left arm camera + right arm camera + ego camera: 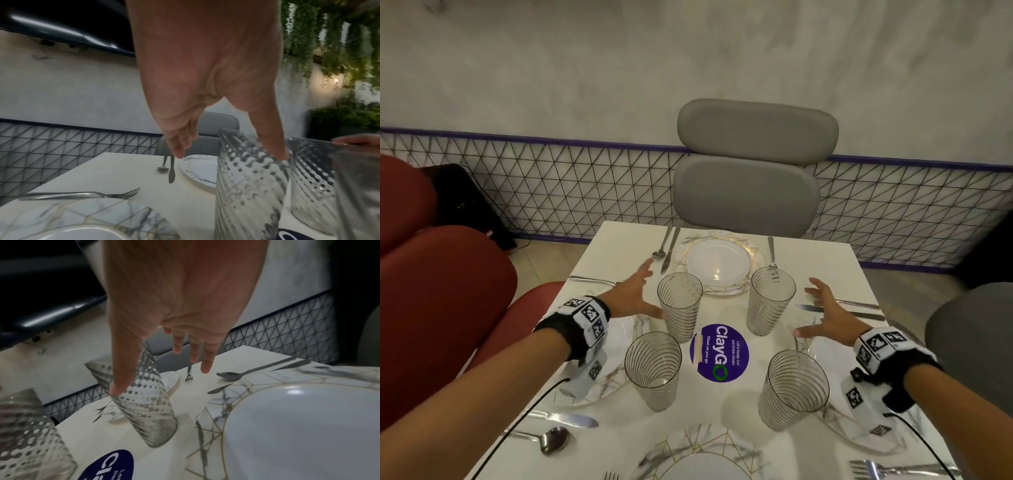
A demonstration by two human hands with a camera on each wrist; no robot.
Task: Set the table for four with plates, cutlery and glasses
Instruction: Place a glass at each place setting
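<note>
Four ribbed clear glasses stand round the table's middle: far left [679,305], far right [770,301], near left [652,370], near right [792,389]. My left hand [643,291] is spread open beside the far left glass [248,178]; its thumb [273,142] is at the glass wall, contact unclear. My right hand [811,308] is spread open just right of the far right glass [144,399], holding nothing. Marbled plates lie at the far [717,263], left [619,329], right [835,421] and near [705,455] sides, with cutlery beside each.
A purple round sticker [719,353] marks the white table's centre. A grey chair [753,171] stands at the far side, red seats [431,274] at the left, another grey chair [969,335] at the right. A wire-mesh rail [568,192] runs behind.
</note>
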